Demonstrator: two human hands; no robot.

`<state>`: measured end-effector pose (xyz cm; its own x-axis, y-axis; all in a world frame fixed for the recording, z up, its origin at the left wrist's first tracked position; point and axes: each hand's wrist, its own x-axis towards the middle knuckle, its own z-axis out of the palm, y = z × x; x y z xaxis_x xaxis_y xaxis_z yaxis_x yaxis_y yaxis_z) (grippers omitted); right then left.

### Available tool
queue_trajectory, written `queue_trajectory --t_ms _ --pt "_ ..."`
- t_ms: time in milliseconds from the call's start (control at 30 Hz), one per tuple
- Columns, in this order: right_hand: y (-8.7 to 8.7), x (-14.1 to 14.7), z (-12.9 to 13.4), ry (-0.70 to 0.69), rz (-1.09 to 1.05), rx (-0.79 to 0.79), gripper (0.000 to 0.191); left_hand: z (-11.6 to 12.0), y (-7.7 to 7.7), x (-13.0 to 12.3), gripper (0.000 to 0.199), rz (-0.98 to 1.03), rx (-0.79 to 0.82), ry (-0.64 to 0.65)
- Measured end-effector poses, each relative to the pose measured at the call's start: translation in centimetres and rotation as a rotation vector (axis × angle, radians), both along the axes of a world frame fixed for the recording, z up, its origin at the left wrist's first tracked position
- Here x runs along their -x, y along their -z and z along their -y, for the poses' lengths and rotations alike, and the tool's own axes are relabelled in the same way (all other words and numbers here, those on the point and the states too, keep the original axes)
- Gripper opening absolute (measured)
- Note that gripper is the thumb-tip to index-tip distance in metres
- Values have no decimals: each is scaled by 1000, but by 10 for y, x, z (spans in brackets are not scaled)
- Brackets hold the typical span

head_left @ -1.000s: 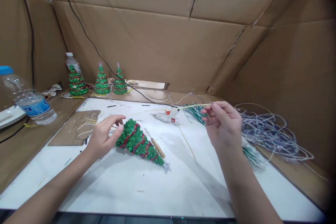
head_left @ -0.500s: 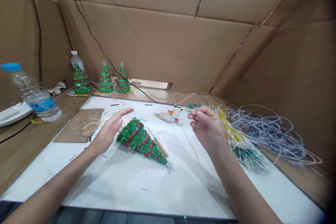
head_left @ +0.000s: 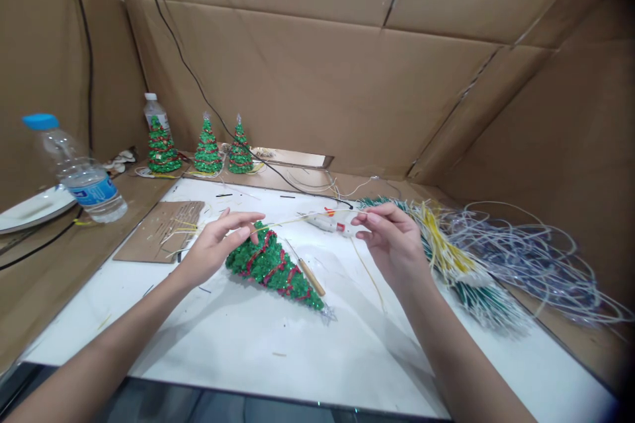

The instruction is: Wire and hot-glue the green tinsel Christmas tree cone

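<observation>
A thin yellowish wire (head_left: 297, 217) spans the gap between my hands. My right hand (head_left: 389, 238) pinches one end of it between thumb and fingers. Thumb and fingertips of my left hand (head_left: 217, 244) come together around the wire's other part, above the wide end of a beaded tree. That green tree (head_left: 275, 269) with red garland lies on its side on the white board (head_left: 238, 350), its clear star pointing to the lower right. Just behind it rests a wooden-handled tool (head_left: 311, 277). Farther back lies a glue gun (head_left: 330, 221), partly behind the wire.
Three small trees (head_left: 207, 149) stand at the back left. A blue-capped bottle (head_left: 92, 190) and a plate (head_left: 34, 208) are at the left, near a cardboard piece (head_left: 153, 231). Yellow and green wire bundles (head_left: 446, 244) and tangled clear wire (head_left: 526, 258) lie at right.
My left hand has closed its thumb and fingers around the wire, which now stretches between both hands. The whole view has shifted slightly.
</observation>
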<state>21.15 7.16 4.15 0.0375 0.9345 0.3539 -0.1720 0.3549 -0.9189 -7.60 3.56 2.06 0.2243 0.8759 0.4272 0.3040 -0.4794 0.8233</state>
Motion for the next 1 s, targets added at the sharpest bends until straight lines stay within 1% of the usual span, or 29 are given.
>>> queue_trajectory --t_ms 200,300,400,433,500,600,667,733,833,933,1000 --pt "2 2 0 19 -4 -3 19 -2 3 0 28 -1 -34 -66" --pt "3 3 0 0 6 -6 17 -2 3 0 22 0 -112 -93" --pt "0 3 1 -47 65 -55 16 -1 2 0 19 6 -213 -92" --pt "-1 4 2 -61 118 -73 16 -1 1 0 18 2 -244 -92" --pt "-7 7 7 -85 293 -91 17 1 1 -1 17 -16 -302 -109" --pt "-16 16 19 -91 659 -144 20 4 1 -4 18 -51 -400 -139" --pt "-21 25 28 -52 886 -248 20 5 2 -5 21 -80 -469 -131" --pt "-24 36 37 4 1057 -355 18 5 3 -5 26 -103 -523 -111" --pt "-24 54 45 38 1166 -434 18 4 6 -6 33 -124 -587 -89" --pt "-19 73 48 21 1171 -436 17 2 7 -7 37 -151 -694 -76" --pt "-16 83 48 35 1170 -440 17 2 7 -8 38 -176 -752 -88"
